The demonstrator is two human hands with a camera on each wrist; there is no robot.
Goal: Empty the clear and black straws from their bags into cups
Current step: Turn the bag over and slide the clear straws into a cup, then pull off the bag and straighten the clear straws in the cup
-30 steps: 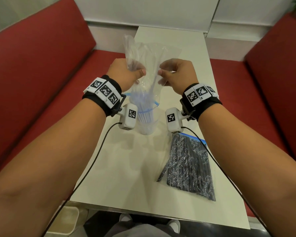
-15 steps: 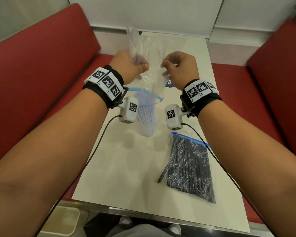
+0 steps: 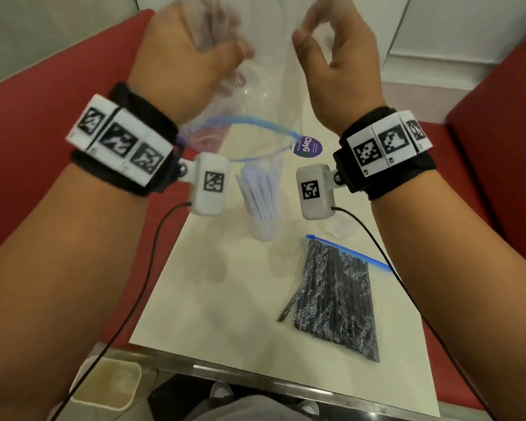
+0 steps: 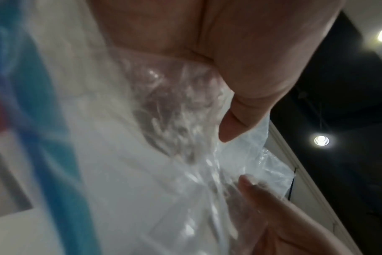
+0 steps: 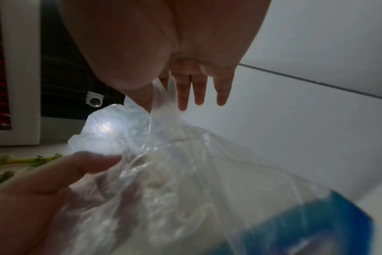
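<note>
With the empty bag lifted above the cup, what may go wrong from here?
1. The bag's open mouth hangs close over the straws; it might catch them and tip the cup.
2. The right hand pinches only a thin fold, so the bag may slip from it; the left hand grips more.

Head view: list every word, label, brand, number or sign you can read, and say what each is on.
"ClayG": white letters on the round purple sticker on the table; the word's end and the smaller lines beside it are too blurred to read.
Wristband tags: square black-and-white coded patterns, with tiny characters along the edge too small to read.
Wrist camera housings: one coded square each, no words.
Wrist views: no text.
</note>
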